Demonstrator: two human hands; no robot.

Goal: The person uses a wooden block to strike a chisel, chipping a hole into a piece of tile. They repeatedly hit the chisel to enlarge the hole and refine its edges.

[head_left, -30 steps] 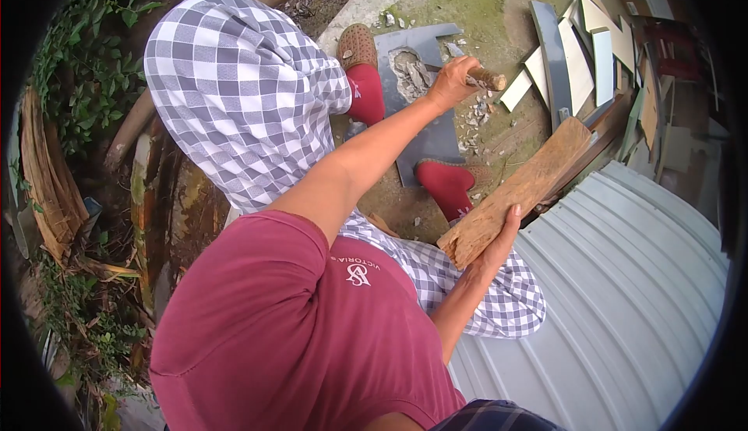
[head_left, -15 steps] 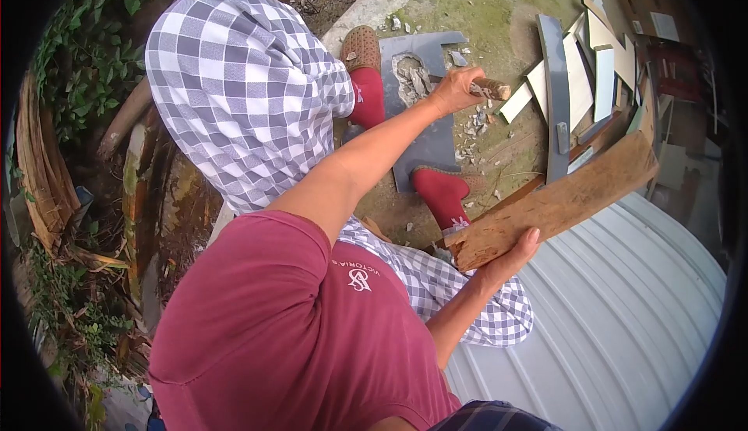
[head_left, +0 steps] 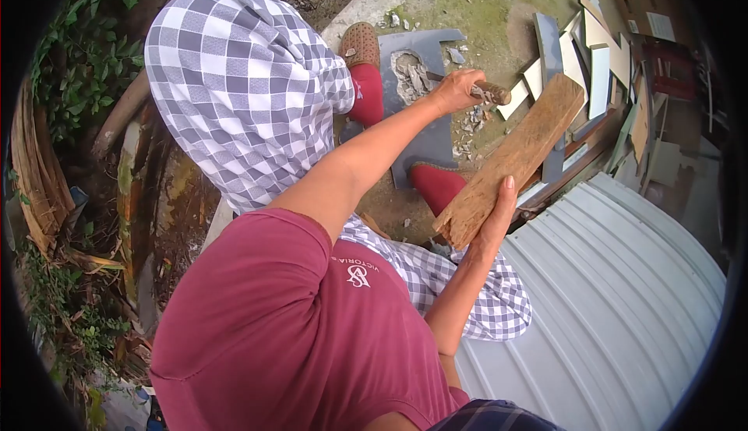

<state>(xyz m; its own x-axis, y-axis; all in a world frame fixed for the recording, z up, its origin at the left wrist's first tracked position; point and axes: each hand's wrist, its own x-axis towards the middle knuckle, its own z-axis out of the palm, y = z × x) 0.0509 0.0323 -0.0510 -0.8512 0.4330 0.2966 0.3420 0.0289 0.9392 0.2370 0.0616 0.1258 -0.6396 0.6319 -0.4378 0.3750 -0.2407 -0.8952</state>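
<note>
Hands apart: the left hand (head_left: 458, 93) is clamped on a wood-handled tool (head_left: 495, 93) beside the chipped hole (head_left: 410, 78) in the far grey slab (head_left: 430, 144); the right hand (head_left: 494, 219) grips a timber piece (head_left: 516, 157) — any blow needs a steady handle, square contact and clear knuckles
</note>
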